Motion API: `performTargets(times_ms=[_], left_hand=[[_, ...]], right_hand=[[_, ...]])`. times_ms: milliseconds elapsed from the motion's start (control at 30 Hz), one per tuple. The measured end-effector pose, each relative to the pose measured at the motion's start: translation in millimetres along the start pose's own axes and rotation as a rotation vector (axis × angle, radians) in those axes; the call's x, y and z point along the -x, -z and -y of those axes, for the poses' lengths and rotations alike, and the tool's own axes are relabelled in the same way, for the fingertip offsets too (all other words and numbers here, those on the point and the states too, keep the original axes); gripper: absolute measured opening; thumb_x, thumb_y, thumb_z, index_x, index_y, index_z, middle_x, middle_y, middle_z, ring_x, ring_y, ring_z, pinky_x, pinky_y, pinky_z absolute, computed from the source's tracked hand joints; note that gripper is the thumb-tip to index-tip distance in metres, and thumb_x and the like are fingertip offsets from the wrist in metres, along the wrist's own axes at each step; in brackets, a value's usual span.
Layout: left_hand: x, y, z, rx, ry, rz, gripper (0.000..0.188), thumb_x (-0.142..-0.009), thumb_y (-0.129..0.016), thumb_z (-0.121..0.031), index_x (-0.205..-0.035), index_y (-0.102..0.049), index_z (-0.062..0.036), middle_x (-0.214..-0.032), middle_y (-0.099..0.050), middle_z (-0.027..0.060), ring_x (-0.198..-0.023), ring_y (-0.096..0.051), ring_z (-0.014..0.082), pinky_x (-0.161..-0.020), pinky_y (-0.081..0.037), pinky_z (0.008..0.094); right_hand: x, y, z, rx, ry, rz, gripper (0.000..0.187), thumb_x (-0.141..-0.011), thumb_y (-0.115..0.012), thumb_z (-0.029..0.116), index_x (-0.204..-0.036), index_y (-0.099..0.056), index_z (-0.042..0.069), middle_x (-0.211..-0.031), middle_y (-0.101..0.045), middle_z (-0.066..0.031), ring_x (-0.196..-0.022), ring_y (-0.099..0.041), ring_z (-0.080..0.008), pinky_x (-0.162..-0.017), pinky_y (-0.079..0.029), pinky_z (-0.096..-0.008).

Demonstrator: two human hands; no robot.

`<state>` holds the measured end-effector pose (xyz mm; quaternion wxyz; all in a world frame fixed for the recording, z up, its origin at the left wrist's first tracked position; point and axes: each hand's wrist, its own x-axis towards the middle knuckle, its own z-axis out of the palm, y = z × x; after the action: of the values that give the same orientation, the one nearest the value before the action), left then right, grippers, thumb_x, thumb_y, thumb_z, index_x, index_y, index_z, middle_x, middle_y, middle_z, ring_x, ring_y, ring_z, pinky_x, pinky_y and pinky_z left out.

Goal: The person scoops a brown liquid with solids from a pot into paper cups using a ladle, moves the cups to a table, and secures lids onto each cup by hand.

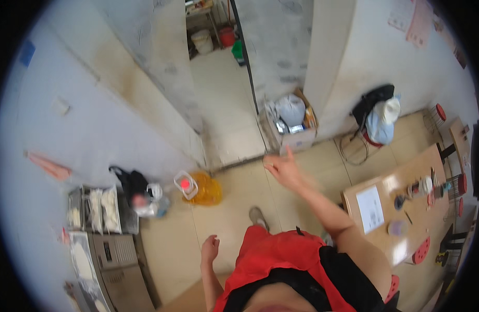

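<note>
My right hand is stretched out ahead over the tiled floor, fingers apart with nothing in them. In the picture it comes close to a cardboard box stuffed with a grey plastic bag and small packages. Low at my left side hangs my left hand, empty, its fingers loosely bent and apart. A large jug of yellow oil with a red cap stands on the floor ahead of that hand. I wear a red apron.
An open doorway lies ahead, with buckets beyond it. On the right stand a wooden table bearing a white sheet and a stool piled with bags. At left is a metal appliance beside trays.
</note>
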<state>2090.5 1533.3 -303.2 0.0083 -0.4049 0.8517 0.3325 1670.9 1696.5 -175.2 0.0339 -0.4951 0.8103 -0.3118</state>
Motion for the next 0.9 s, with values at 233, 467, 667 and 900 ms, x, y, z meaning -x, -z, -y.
performTargets(times_ms=[233, 467, 667, 900], left_hand=[[-368.9, 87.5, -242.7, 0.298, -0.498, 0.151, 0.033, -0.101, -0.045, -0.024, -0.099, -0.068, -0.0003, -0.095, -0.067, 0.0166, -0.094, -0.062, 0.0321, -0.088, -0.048, 0.0379], [-647.2, 230.7, -510.2, 0.613, -0.7, 0.02, 0.024, -0.101, -0.046, -0.014, -0.112, -0.063, -0.0006, -0.112, -0.065, 0.0104, -0.109, -0.059, 0.0218, -0.097, -0.044, 0.0319], [-813.4, 364.8, -545.7, 0.749, -0.606, -0.396, 0.022, -0.1, -0.049, -0.013, -0.108, -0.064, 0.0012, -0.112, -0.065, 0.0088, -0.108, -0.059, 0.0197, -0.098, -0.043, 0.0331], [-937.3, 504.9, -420.9, 0.809, -0.188, -1.378, 0.019, -0.099, -0.054, -0.015, -0.113, -0.059, -0.0024, -0.109, -0.06, 0.0063, -0.098, -0.057, 0.0154, -0.088, -0.047, 0.0285]], right_hand=[[-204.2, 18.8, -98.1, -0.223, -0.013, -0.24, 0.037, -0.088, -0.066, 0.023, -0.122, -0.06, 0.009, -0.098, -0.07, -0.0117, -0.093, -0.065, -0.0257, -0.106, -0.036, -0.0519], [-479.8, 91.1, -151.1, -0.783, -0.308, -0.183, 0.03, -0.091, -0.066, 0.012, -0.119, -0.056, 0.006, -0.099, -0.064, -0.0046, -0.097, -0.063, -0.0154, -0.093, -0.046, -0.0289], [-673.5, 129.2, -251.1, -0.821, -0.106, -0.159, 0.046, -0.092, -0.066, 0.02, -0.132, -0.048, 0.005, -0.126, -0.057, -0.0089, -0.109, -0.06, -0.0192, -0.096, -0.046, -0.0335], [-856.7, 164.9, -384.2, -0.842, -0.571, -0.627, 0.039, -0.094, -0.062, 0.01, -0.129, -0.048, 0.001, -0.122, -0.056, -0.0107, -0.109, -0.055, -0.0148, -0.096, -0.044, -0.0282]])
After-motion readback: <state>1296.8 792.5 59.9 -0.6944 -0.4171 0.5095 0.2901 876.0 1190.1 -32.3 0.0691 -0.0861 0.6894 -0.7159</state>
